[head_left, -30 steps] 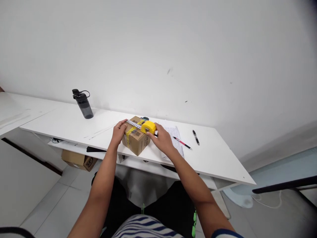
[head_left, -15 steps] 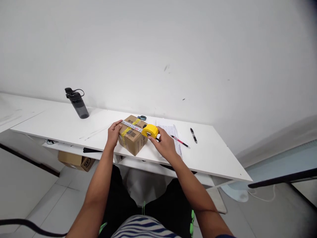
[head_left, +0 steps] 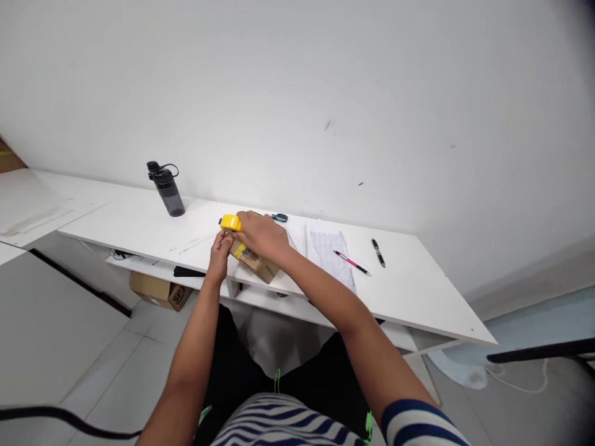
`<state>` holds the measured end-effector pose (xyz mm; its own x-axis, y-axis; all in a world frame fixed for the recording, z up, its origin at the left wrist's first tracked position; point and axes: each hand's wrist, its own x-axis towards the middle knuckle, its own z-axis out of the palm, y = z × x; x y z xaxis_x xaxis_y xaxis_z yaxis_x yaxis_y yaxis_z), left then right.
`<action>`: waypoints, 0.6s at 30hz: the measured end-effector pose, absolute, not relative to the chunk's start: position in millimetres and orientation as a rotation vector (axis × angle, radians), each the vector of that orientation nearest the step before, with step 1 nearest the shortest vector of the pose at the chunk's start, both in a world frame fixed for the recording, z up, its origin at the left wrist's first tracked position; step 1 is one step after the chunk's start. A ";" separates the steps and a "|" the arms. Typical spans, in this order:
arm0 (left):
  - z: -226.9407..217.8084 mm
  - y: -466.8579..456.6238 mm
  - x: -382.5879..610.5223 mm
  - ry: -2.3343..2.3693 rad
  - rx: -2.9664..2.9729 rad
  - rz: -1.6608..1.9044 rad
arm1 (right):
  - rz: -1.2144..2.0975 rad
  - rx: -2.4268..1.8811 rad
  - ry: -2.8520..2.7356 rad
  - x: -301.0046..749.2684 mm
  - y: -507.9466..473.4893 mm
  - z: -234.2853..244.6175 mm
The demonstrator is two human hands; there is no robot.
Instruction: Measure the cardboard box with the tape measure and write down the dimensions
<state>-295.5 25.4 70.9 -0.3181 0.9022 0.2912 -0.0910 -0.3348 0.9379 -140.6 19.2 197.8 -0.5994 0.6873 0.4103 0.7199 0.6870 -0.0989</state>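
A yellow tape measure point(head_left: 231, 222) is gripped in my right hand point(head_left: 260, 234), which reaches across the top of a brown cardboard box point(head_left: 264, 267) with yellow tape on it. The tape measure is at the box's left end, and no drawn-out blade shows. Just below it, my left hand point(head_left: 220, 254) is closed at the box's left corner, fingers bent together; what they pinch is hidden. My right hand and forearm cover much of the box top.
Right of the box lie papers with writing point(head_left: 320, 244), a red and black pen point(head_left: 352, 262) and a black pen point(head_left: 378, 253). A small dark object point(head_left: 279, 217) sits behind the box. A dark water bottle point(head_left: 170, 195) stands left. Another cardboard box point(head_left: 155, 289) is below the white desk point(head_left: 418, 291).
My right hand has carried the tape measure leftward over the box to my left hand. The blade that lay across the box top no longer shows. The view has shifted slightly left.
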 end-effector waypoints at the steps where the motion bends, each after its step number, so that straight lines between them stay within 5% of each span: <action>1: 70.4 20.2 -297.8 1.171 1.151 1.717 | -0.091 -1.087 -2.484 -144.8 23.3 201.9; 7: 45.5 -11.8 -326.0 1.422 1.070 1.783 | 0.362 -1.030 -2.162 -114.2 48.6 216.0; 13: 30.4 -9.1 -326.7 2.140 1.355 1.537 | 1.180 -0.725 -1.911 -98.5 67.6 159.0; 18: 44.8 6.6 -318.1 2.324 1.287 1.301 | 1.051 -0.772 -1.981 -111.7 64.7 130.3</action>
<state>-318.1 6.6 44.8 -0.6077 0.7581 0.2366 0.5980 0.2407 0.7645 -111.7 64.7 130.3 -0.5358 0.7756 0.3335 0.1584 0.4804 -0.8626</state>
